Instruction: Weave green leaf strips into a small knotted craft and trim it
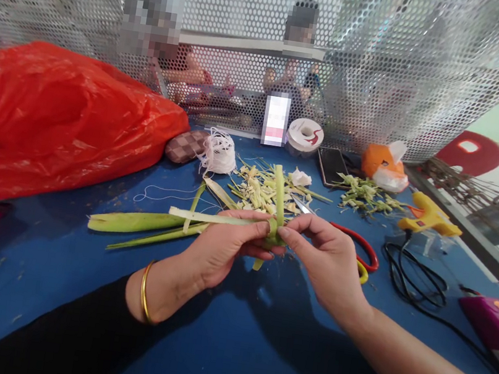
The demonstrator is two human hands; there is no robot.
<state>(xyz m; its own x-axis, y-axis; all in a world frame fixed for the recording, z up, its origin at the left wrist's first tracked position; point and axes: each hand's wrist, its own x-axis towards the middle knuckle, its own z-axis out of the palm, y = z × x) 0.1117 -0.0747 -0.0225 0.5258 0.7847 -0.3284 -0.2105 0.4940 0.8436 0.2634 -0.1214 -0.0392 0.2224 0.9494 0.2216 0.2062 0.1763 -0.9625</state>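
Above the blue table, my left hand [222, 245] and my right hand [327, 261] meet at a small folded piece of green leaf strips [278, 197]. Both thumbs and fingers pinch it; one strip stands up and a pale strip [207, 217] sticks out to the left. Part of the fold is hidden behind the fingers. Long green leaves [141, 223] lie left of my left hand. Scissors [371, 255] with red and yellow handles rest partly behind my right hand. Beyond the hands is a heap of cut leaf scraps [256, 188].
A red plastic bag [65, 128] fills the left side, near a ball of white string [219, 152]. At the back stand a lit phone [276, 119] and a ribbon spool [304, 136]. To the right are a yellow glue gun [430, 217], its black cord and a purple power strip [495, 330].
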